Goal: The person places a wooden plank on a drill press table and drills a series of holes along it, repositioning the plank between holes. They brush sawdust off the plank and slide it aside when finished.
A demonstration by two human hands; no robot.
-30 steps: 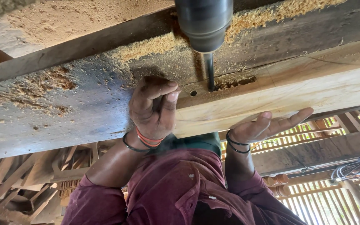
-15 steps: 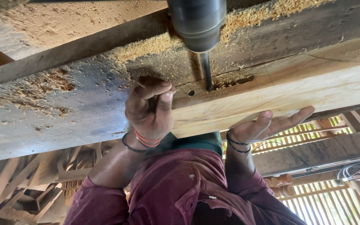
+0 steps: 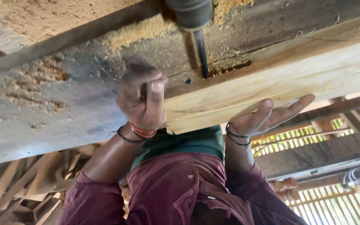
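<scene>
A dark drill chuck (image 3: 190, 12) hangs from the top edge, its bit (image 3: 201, 54) standing in the left end of a rough slot (image 3: 230, 67) cut in a pale wooden plank (image 3: 313, 71). A small round hole (image 3: 187, 81) lies just left of the bit. My left hand (image 3: 140, 100), blurred and curled into a fist with the thumb up, rests at the plank's left end; nothing shows inside it. My right hand (image 3: 267, 116) is flat and open, palm against the plank's near edge, fingers pointing right.
The plank lies on a grey, worn machine table (image 3: 42, 121) strewn with sawdust (image 3: 138, 33). A dark timber (image 3: 84, 35) runs across behind it. Stacked wood pieces (image 3: 17, 187) lie lower left, slatted flooring and cables (image 3: 355, 179) lower right.
My left fist has slid a little left and away from me and is now blurred. The chuck and plank sit higher in view. My right hand stays pressed on the plank's edge.
</scene>
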